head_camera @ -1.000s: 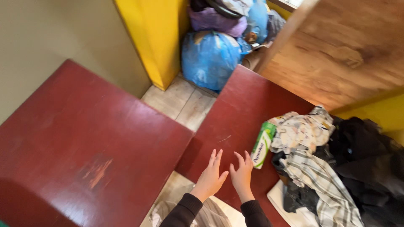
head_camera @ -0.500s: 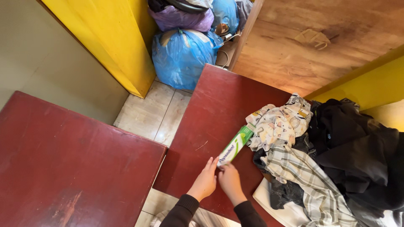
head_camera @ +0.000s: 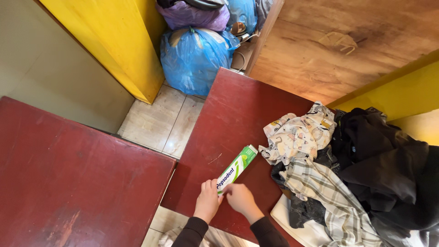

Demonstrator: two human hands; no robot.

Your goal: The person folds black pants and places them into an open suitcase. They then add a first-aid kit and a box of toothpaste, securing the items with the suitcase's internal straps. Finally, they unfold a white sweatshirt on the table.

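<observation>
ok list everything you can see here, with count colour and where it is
toothpaste box: 1, green and white, flat on the right table, near end in both hands
tables: 2, dark red, one left, one centre-right, floor gap between
clothes pile: 1, black, plaid and printed white pieces, right end of the right table
rubbish bags: at least 3, blue and purple, on the floor at top
yellow panel: 1, top left, standing on the floor
wooden board: 1, brown, top right
tiled floor: beige
left hand: dark sleeve, on the box end
right hand: dark sleeve, on the box end

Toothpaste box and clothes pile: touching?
Apart. Head view shows bare red table between the box and the pile.
</observation>
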